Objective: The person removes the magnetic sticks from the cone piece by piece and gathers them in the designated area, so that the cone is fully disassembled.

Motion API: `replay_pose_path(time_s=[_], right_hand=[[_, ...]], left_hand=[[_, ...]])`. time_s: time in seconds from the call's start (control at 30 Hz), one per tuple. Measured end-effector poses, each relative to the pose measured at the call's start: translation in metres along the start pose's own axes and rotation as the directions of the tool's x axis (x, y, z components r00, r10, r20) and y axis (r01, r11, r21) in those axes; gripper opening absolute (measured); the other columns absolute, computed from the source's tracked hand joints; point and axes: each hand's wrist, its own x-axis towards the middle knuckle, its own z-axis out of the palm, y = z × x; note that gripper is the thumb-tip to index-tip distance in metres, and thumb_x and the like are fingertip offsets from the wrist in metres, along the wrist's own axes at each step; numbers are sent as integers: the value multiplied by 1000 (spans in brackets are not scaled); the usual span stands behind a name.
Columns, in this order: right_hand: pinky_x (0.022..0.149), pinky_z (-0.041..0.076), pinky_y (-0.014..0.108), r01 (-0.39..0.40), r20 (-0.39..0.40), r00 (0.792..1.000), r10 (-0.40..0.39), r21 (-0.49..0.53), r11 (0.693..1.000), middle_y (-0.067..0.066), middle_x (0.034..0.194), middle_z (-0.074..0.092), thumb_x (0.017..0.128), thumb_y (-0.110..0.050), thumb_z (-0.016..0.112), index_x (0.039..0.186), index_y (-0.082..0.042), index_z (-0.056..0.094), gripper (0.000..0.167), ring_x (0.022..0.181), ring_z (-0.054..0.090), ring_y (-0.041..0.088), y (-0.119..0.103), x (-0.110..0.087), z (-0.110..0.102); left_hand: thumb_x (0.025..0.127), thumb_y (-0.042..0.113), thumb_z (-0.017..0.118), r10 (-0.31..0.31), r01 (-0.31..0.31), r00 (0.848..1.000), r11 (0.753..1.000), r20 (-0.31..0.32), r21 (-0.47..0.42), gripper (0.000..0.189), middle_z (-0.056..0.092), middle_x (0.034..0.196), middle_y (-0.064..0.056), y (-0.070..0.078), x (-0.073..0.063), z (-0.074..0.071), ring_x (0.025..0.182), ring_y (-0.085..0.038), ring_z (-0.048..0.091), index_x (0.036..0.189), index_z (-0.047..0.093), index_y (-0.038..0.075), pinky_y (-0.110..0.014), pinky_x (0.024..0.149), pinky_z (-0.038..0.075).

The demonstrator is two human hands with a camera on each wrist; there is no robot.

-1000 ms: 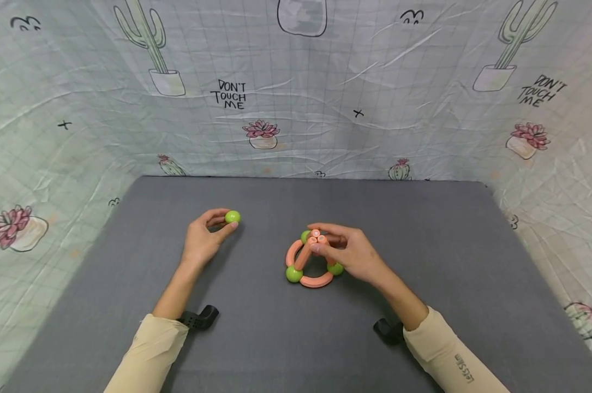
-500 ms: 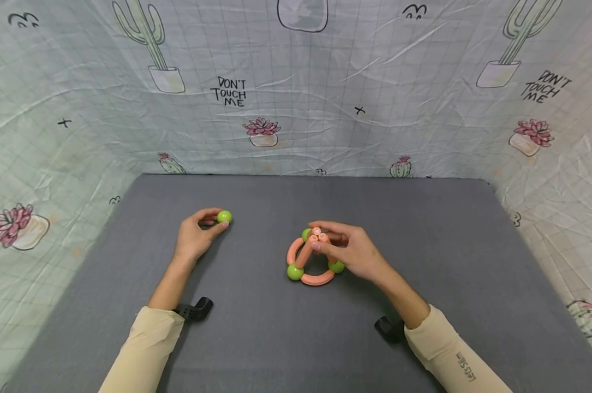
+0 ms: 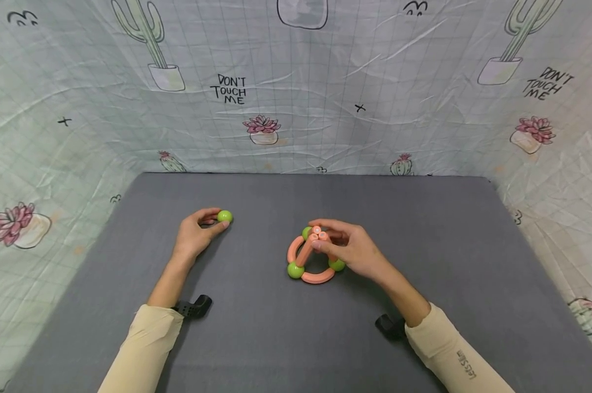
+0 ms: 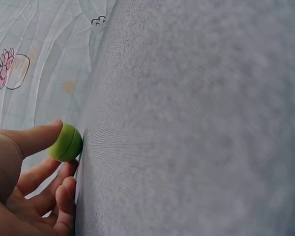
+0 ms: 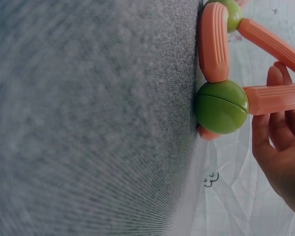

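A green ball (image 3: 225, 216) is pinched between the thumb and fingers of my left hand (image 3: 193, 234); in the left wrist view the ball (image 4: 68, 143) sits at or just above the table surface. Right of it stands a frame of orange rods (image 3: 318, 277) and green balls (image 3: 296, 270). Curved rods form its ring on the table, and three straight rods lean inward so that their ends meet at the top. My right hand (image 3: 357, 250) holds these rods near their upper ends. In the right wrist view a straight rod (image 5: 278, 98) rises from a green ball (image 5: 221, 106).
Both hands work over a grey table (image 3: 276, 338). A pale cloth (image 3: 315, 82) printed with cacti and succulents hangs behind it and along both sides. Black wrist cameras (image 3: 195, 307) are strapped to both forearms.
My left hand has shifted slightly left with the green ball, then stayed there. The right hand keeps its hold on the rods. The whole view has tilted a little.
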Motion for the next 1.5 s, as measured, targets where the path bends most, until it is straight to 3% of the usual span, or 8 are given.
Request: replay_pose_path(time_s=[0.23, 0.4, 0.53, 0.7, 0.8, 0.97, 1.07, 1.5], right_hand=[[82, 63, 40, 31, -4, 1000, -31, 18, 999, 8, 126, 72, 100, -23, 73, 140, -24, 65, 41, 106, 75, 22, 1, 0, 1], [78, 59, 29, 44, -16, 999, -44, -15, 999, 8, 128, 70, 99, -23, 74, 139, -25, 65, 41, 101, 73, 19, 0, 1, 2], [78, 59, 30, 41, -18, 999, -41, -25, 999, 9, 128, 70, 99, -24, 74, 139, -26, 65, 41, 101, 72, 21, 0, 0, 2], [84, 62, 39, 34, -15, 999, -34, -17, 999, 9, 124, 70, 101, -25, 71, 141, -25, 64, 40, 103, 74, 24, 1, -3, 3], [84, 62, 45, 54, -18, 998, -54, -4, 999, 12, 115, 71, 103, -24, 68, 141, -23, 63, 38, 101, 75, 27, 1, -3, 3], [87, 62, 48, 84, -38, 996, -84, -2, 996, 11, 111, 73, 105, -24, 65, 138, -20, 65, 34, 99, 75, 27, 0, -1, 3], [89, 61, 49, 85, -45, 995, -85, -1, 996, 10, 114, 74, 105, -25, 65, 136, -20, 66, 31, 100, 75, 28, 0, -1, 3], [88, 62, 44, 101, -63, 993, -101, 0, 995, 10, 113, 77, 105, -23, 65, 134, -19, 68, 30, 102, 74, 40, -2, -2, 2]], left_hand=[[96, 24, 77, 21, -21, 1000, 997, -6, 71, 60, 58, 144, -26, 7, -12, 1, 131, -41, 53, 147, 55, 1, -55, 111, 41], [91, 21, 82, 123, -108, 989, 981, -87, 159, 61, 55, 142, -28, 19, -25, 9, 130, -43, 50, 142, 59, -3, -58, 110, 39], [88, 18, 85, 182, -163, 976, 975, -119, 153, 58, 59, 137, -25, 30, -37, 17, 125, -41, 52, 138, 63, -1, -53, 103, 43], [89, 20, 85, 227, -221, 971, 971, -69, 88, 49, 64, 131, -16, 43, -51, 27, 120, -34, 59, 133, 68, 7, -34, 83, 49], [90, 20, 84, 279, -279, 960, 960, 11, 22, 40, 69, 122, -13, 52, -58, 32, 109, -30, 64, 126, 72, 10, -25, 72, 48], [92, 23, 82, 333, -325, 928, 943, 166, -74, 29, 73, 111, -10, 66, -69, 42, 90, -17, 66, 119, 75, 15, -24, 63, 46], [93, 25, 81, 333, -318, 918, 943, 215, -102, 27, 73, 111, -9, 72, -74, 50, 87, -12, 66, 118, 75, 17, -25, 62, 48], [91, 27, 83, 378, -341, 898, 921, 223, -187, 33, 75, 112, -8, 83, -83, 79, 89, -8, 68, 120, 74, 13, -24, 65, 53]])
